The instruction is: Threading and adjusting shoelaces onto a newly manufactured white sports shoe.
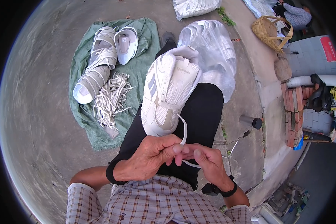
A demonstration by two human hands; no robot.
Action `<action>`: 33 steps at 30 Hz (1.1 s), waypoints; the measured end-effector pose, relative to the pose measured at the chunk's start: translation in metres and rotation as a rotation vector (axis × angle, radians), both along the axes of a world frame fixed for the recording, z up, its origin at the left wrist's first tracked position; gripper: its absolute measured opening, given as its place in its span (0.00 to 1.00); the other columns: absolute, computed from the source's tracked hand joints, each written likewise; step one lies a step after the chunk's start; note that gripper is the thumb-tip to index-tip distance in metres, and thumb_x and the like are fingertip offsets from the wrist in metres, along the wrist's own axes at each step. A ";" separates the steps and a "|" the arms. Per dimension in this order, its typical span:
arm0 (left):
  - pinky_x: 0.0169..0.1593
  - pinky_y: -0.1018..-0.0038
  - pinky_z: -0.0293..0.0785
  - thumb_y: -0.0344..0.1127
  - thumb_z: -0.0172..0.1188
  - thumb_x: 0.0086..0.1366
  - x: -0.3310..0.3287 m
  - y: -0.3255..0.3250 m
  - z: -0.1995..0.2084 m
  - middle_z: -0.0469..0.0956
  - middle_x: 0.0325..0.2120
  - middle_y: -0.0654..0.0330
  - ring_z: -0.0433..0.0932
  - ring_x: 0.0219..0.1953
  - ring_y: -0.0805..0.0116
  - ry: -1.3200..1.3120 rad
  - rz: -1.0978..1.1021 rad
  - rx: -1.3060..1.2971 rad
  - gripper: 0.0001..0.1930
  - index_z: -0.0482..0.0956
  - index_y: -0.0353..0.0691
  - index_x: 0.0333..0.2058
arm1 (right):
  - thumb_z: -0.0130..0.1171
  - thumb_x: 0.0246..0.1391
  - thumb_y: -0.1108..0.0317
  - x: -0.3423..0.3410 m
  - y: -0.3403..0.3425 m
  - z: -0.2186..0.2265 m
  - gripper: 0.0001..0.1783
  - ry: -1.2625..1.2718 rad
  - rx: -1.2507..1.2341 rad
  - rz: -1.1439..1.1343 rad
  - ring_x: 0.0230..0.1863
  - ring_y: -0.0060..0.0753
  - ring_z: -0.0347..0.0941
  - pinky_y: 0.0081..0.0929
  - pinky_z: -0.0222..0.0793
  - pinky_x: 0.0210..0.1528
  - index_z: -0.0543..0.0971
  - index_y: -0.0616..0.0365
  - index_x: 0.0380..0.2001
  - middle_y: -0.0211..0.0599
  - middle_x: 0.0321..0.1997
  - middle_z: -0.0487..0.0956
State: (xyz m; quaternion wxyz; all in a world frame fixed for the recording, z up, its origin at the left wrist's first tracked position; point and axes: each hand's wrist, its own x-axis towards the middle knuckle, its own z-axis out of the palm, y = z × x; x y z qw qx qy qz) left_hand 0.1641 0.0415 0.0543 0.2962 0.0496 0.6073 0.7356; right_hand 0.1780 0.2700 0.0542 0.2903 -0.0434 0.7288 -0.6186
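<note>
White shoe (171, 87) lies just beyond the left hand (147, 156).

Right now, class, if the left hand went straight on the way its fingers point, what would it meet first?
The left hand would probably meet the right hand first; whether they already touch is unclear.

Shoe (170, 87) blocking ahead, free floor (41, 100) beyond green cloth (146, 43) leftward

Red bricks (298, 100) stand stacked; a dark-topped cylinder (251, 122) rests on concrete (44, 93).
</note>
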 end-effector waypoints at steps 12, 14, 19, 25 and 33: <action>0.30 0.69 0.75 0.35 0.56 0.75 0.000 0.010 -0.017 0.81 0.24 0.59 0.79 0.25 0.66 0.437 -0.007 -0.238 0.10 0.81 0.34 0.40 | 0.59 0.67 0.69 -0.050 -0.027 -0.003 0.11 -0.062 -0.319 -0.393 0.31 0.20 0.79 0.18 0.73 0.33 0.83 0.68 0.44 0.39 0.32 0.85; 0.27 0.73 0.71 0.31 0.62 0.70 -0.009 0.006 -0.013 0.80 0.23 0.61 0.76 0.22 0.71 0.369 0.381 -0.374 0.06 0.82 0.34 0.38 | 0.64 0.63 0.72 -0.059 -0.028 -0.007 0.10 0.077 -0.103 -0.441 0.26 0.16 0.76 0.18 0.70 0.28 0.83 0.67 0.44 0.35 0.30 0.85; 0.23 0.82 0.61 0.29 0.69 0.64 -0.046 -0.011 -0.035 0.73 0.17 0.68 0.65 0.19 0.84 0.296 0.605 -0.365 0.07 0.79 0.35 0.32 | 0.64 0.62 0.73 -0.074 -0.041 -0.021 0.05 0.564 0.224 -0.177 0.23 0.21 0.76 0.21 0.71 0.27 0.82 0.65 0.36 0.34 0.26 0.83; 0.27 0.83 0.56 0.29 0.72 0.61 -0.066 -0.013 -0.042 0.68 0.19 0.73 0.61 0.22 0.85 0.212 0.495 -0.495 0.12 0.74 0.39 0.28 | 0.63 0.57 0.77 -0.092 -0.050 -0.023 0.03 0.740 0.340 -0.038 0.21 0.37 0.77 0.29 0.70 0.27 0.79 0.65 0.31 0.42 0.21 0.78; 0.21 0.80 0.58 0.26 0.71 0.60 -0.072 -0.014 -0.042 0.68 0.17 0.71 0.62 0.18 0.84 0.517 0.455 -0.599 0.13 0.72 0.38 0.26 | 0.62 0.53 0.79 -0.100 -0.062 -0.014 0.04 0.664 0.510 -0.037 0.20 0.44 0.77 0.34 0.69 0.25 0.78 0.64 0.26 0.44 0.18 0.76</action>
